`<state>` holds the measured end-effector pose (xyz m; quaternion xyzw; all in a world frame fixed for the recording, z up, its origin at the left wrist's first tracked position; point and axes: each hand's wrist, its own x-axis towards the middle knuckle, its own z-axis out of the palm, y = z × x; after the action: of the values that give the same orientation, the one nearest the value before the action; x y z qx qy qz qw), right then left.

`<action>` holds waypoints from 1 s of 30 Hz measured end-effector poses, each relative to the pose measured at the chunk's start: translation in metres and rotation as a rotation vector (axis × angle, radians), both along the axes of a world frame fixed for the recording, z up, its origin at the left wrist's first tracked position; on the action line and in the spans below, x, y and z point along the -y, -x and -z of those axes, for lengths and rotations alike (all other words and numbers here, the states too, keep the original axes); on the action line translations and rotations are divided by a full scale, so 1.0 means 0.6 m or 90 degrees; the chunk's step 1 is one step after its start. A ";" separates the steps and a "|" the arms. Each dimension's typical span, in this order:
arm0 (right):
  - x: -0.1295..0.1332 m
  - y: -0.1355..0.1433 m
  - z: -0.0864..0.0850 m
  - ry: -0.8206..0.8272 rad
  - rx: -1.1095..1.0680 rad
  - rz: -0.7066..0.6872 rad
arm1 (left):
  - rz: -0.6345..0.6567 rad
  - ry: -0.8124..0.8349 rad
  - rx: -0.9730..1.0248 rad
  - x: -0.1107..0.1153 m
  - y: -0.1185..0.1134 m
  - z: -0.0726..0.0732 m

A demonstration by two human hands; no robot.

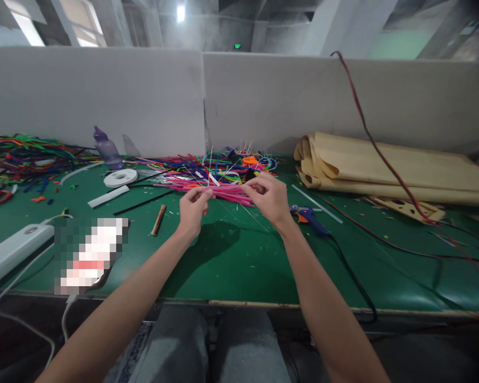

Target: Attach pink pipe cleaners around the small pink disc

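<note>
Both hands are at work over the middle of the table (pixel 239 266), where a bundle of pink strips (pixel 239 198) lies crosswise just in front of a tangle of coloured strands. The left hand (pixel 193 210) has its thumb and fingertips pinched together at the near edge of the bundle; the right hand (pixel 268 198) makes a similar pinch at the bundle's right end. Each appears to grasp pink strips, though the fingers partly hide what is between them.

Left of the bundle are a white roll of tape (pixel 120 178), a purple bottle (pixel 107 149) standing behind it, and a short brown stick (pixel 158 221). A blue glue gun (pixel 309 218) with an orange trigger lies just beside the right wrist, its dark cord running toward the near edge. Farther right, rolled tan sheets (pixel 383 165) rest along the grey partition (pixel 263 101). At left, a white power strip (pixel 18 250) lies near a pixelated phone-like object (pixel 93 255).
</note>
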<state>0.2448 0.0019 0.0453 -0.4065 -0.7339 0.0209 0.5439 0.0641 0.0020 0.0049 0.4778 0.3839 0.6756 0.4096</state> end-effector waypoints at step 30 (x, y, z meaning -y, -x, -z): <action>0.024 0.025 -0.004 0.470 -0.039 -0.340 | 0.034 0.004 0.145 -0.002 0.002 -0.006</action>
<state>0.2299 -0.0126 0.0476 -0.3685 -0.7400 0.4327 0.3598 0.0629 0.0029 0.0084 0.4068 0.3242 0.7129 0.4703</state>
